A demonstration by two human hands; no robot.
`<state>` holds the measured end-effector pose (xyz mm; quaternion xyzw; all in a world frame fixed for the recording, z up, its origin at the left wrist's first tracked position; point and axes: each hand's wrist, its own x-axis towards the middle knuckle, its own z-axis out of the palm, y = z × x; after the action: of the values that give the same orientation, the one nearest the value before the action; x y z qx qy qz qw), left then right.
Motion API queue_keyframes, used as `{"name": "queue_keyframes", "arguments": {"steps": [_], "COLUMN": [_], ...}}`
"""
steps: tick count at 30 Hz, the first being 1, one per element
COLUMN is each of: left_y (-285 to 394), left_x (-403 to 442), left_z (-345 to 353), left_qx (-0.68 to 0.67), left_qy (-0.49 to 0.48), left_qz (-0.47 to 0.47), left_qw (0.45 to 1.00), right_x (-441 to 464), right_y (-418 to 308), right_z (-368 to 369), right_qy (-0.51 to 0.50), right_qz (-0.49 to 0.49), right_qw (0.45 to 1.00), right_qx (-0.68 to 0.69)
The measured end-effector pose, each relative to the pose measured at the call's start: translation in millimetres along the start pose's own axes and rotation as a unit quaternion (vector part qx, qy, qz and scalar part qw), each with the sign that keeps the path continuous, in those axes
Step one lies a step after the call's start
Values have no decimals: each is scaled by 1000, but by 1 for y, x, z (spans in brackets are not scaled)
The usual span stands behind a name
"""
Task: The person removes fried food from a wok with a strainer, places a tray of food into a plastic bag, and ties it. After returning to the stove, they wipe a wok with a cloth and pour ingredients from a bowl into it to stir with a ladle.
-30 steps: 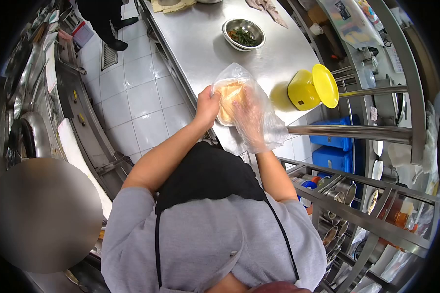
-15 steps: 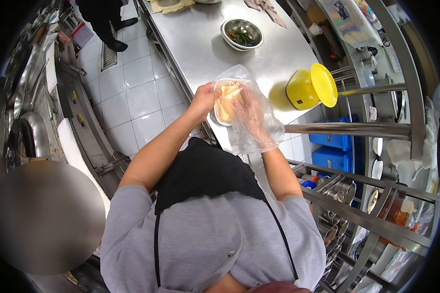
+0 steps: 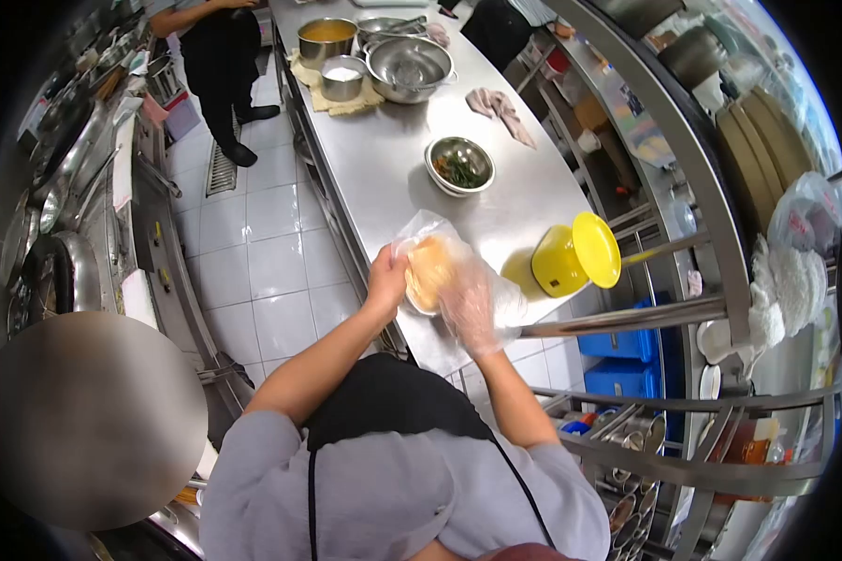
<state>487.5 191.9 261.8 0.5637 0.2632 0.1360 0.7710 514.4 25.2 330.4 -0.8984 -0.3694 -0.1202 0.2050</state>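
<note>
My left hand [image 3: 386, 280] grips the left edge of a clear plastic bag [image 3: 419, 224] near the table's close end. Inside the bag sits a pale yellow-orange food [image 3: 429, 269] whose kind I cannot make out. A pale rim shows beneath it. My right hand [image 3: 470, 304] is inside the bag, covered by the film, against the right side of the food; its fingers are blurred. Beyond the bag stands a steel bowl [image 3: 459, 166] with chopped greens and orange bits. To the right is a yellow kitchen scale [image 3: 571, 257] with a round pan.
The steel table [image 3: 384, 173] carries a pot of orange liquid [image 3: 326, 39], a small pot with white contents [image 3: 343, 79], a colander-like bowl [image 3: 409, 70] and a cloth [image 3: 501, 114]. A steel rail [image 3: 627, 318] runs at right. A person [image 3: 220, 75] stands in the aisle.
My view has tilted up, showing more of the table's far end. My right hand has shifted over the food inside the bag; my left hand keeps its hold on the bag's edge.
</note>
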Motion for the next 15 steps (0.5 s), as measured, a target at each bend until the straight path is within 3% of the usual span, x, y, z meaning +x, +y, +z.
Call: {"name": "queue_keyframes", "arguments": {"steps": [2,5,6,9,13,15], "left_y": [14,69,92,-2,6,17], "left_x": [-8,-11,-18,44,37,24], "left_z": [-4,-10,-5,-16,-18,-19], "left_qx": [-4,20,96,229,152,172], "left_qy": [7,-109,-91,-114,-138,-147], "left_qz": [-8,-176,-165,-43,-40,-48], "left_qw": [1000,978,977,966,978,973], "right_x": [-16,-30,-32,-43,-56,-63], "right_y": [3,10,8,15,27,43], "right_z": [0,6,7,21,34,43], "right_qy": [37,53,80,129,123,108], "right_qz": [19,63,82,137,252,232], "right_qw": [999,995,991,978,924,924], "right_qx": [29,63,68,92,259,284]}}
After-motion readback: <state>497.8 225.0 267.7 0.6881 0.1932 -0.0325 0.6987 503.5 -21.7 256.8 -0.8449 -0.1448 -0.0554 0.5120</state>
